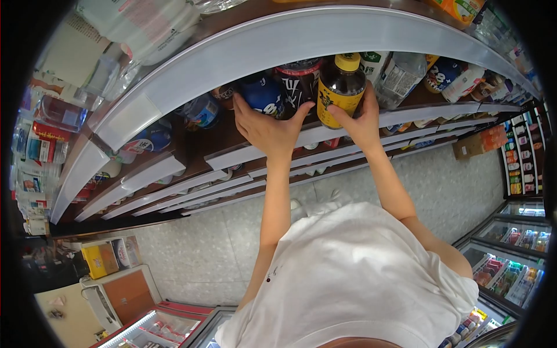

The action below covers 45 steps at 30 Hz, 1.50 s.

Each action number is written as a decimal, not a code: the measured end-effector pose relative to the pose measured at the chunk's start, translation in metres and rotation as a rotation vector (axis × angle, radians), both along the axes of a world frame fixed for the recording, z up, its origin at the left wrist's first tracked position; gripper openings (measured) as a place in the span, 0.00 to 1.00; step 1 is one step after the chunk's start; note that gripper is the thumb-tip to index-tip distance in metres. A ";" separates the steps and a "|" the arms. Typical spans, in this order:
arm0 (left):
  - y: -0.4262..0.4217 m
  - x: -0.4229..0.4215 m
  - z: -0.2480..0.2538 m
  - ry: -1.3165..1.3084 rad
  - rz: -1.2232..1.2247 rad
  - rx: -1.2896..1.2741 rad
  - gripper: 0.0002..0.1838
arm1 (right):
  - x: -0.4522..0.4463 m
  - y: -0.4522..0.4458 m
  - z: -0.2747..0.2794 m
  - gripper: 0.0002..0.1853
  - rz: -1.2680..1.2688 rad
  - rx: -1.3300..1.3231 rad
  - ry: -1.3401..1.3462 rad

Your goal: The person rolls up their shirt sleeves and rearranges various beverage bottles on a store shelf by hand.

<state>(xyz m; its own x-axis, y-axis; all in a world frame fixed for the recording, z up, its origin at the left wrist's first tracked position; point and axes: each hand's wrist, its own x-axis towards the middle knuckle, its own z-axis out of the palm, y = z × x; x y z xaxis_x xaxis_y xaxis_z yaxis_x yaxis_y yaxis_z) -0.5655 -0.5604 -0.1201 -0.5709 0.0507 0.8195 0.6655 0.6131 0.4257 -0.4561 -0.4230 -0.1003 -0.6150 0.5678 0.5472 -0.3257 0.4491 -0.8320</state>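
Note:
My right hand is closed around a bottle of dark drink with a yellow label and yellow cap, its thumb across the label. The bottle stands almost upright at the front of the shelf. My left hand is spread in front of a blue-labelled bottle, with the fingers along its left side and the thumb pointing right. Whether the left fingers touch it, I cannot tell. Between the two hands a dark bottle with white lettering and a red band stands farther back.
A pale curved shelf edge runs above both hands. A clear bottle and several more drinks stand to the right. Lower shelf edges lie below the hands. A cardboard box is on the floor; glass-door coolers are at lower right.

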 end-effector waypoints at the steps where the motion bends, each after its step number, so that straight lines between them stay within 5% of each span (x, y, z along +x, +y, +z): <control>1: 0.001 0.000 -0.001 0.002 0.018 -0.012 0.71 | -0.001 -0.001 -0.002 0.38 -0.004 -0.005 -0.004; 21: -0.017 -0.001 0.014 -0.400 -0.242 0.149 0.70 | -0.002 0.005 -0.007 0.39 0.030 -0.040 0.050; 40: -0.006 0.002 0.003 -0.057 -0.142 0.049 0.69 | -0.006 -0.013 -0.004 0.40 -0.076 0.028 0.018; 45: -0.002 -0.002 -0.001 -0.018 -0.070 0.023 0.71 | -0.006 -0.013 -0.005 0.34 -0.110 0.091 0.014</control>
<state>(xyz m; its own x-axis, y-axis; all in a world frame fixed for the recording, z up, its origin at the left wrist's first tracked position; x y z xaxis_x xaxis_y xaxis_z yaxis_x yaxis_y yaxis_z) -0.5672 -0.5628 -0.1210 -0.5810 0.0721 0.8107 0.6988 0.5549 0.4514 -0.4617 -0.4358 -0.1051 -0.5437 0.5788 0.6078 -0.2819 0.5562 -0.7818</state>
